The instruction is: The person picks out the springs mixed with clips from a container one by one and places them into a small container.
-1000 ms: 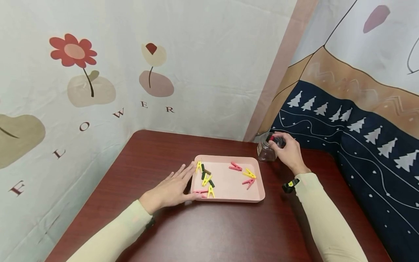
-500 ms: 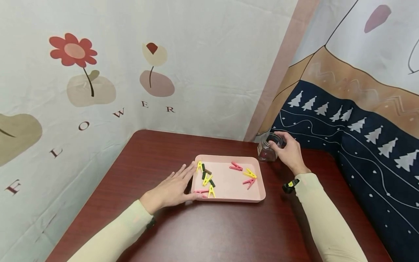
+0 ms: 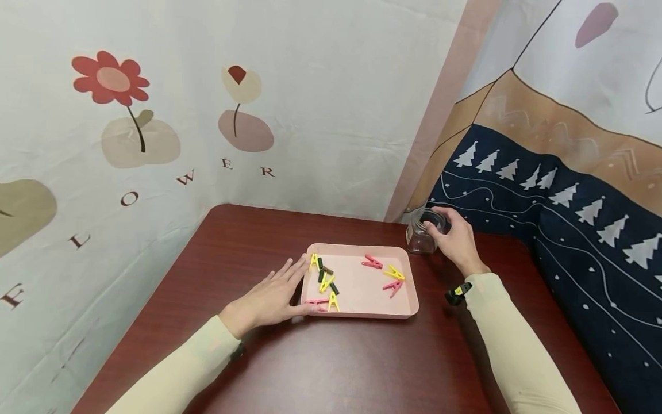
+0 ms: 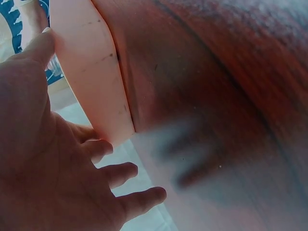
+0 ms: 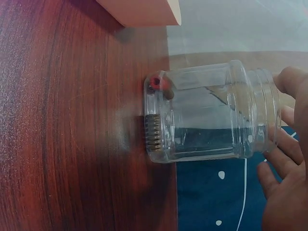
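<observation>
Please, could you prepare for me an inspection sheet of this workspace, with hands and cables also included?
Surface: red-brown table.
Job's things: pink tray with yellow clips, pink clips and dark green pieces; upright clear jar holding a red piece and a ribbed piece.
Clutter: nothing seen.
Left hand: fingers spread at the tray's left edge.
Right hand: at the jar's mouth; whether it grips is unclear.
Cables: nothing seen.
Surroundings: pale curtain with flower prints; navy cloth with white trees.
</observation>
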`<state>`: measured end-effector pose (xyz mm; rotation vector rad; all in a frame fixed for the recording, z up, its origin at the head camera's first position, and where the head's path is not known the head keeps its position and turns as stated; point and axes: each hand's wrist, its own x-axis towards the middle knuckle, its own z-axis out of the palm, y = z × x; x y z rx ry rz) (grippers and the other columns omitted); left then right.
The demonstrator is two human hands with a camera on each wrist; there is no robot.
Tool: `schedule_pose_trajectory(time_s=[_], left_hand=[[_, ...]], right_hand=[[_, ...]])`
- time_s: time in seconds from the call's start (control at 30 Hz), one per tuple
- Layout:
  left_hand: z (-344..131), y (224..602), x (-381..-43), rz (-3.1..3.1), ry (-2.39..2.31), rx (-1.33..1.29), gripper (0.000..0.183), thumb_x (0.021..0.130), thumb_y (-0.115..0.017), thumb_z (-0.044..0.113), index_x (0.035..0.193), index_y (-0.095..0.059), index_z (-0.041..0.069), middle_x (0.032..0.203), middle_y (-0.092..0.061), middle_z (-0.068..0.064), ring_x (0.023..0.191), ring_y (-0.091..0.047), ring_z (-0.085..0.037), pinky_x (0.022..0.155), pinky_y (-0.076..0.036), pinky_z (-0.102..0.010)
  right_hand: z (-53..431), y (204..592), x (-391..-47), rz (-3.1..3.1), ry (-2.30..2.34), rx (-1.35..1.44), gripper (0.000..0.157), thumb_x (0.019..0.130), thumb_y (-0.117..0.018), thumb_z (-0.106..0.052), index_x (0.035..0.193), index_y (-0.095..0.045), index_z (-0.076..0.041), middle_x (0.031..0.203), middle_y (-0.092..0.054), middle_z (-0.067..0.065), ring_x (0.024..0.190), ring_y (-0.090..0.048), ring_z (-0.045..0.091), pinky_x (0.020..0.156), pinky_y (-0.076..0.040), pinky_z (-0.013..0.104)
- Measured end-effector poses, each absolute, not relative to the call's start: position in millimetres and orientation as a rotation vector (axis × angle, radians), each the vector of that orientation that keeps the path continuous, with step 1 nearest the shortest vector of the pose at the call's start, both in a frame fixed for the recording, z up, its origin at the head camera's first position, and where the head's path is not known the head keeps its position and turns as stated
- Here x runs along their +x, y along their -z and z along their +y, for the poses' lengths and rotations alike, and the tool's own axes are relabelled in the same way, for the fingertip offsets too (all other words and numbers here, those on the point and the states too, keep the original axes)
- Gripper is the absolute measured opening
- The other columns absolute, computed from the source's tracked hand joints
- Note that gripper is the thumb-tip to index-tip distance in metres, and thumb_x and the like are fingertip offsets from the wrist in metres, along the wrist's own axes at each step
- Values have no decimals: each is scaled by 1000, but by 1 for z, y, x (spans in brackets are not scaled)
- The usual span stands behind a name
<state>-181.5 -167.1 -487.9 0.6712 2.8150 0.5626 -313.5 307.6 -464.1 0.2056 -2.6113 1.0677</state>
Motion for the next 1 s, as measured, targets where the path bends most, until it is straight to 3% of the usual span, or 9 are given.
schedule_pose_trajectory(time_s=[0.3, 0.6, 1.0], left_hand=[[-167, 489, -183, 2815, -560, 677, 114, 106, -73, 75, 187, -25, 11, 198, -16, -10, 182, -22, -48, 139, -31, -78], [-168, 486, -184, 2802, -543, 675, 118, 105, -71, 79, 187, -22, 10, 199, -14, -11, 182, -21, -48, 140, -31, -78], [-168, 486, -183, 2817, -537, 680, 116, 105, -71, 77, 187, -24, 10, 198, -17, -11, 182, -23, -49, 139, -31, -79]], right_hand=[[308, 464, -308, -2631, -994, 272, 54, 115, -76, -27, 163, -62, -7, 171, -58, 27, 156, -58, 52, 130, -48, 73], [302, 461, -298, -2588, -910, 386, 49, 113, -77, -20, 158, -66, -5, 171, -59, 25, 156, -59, 50, 131, -47, 73], [288, 457, -277, -2650, -822, 444, 52, 111, -79, -23, 159, -66, -6, 172, -58, 24, 164, -52, 51, 134, -42, 77]])
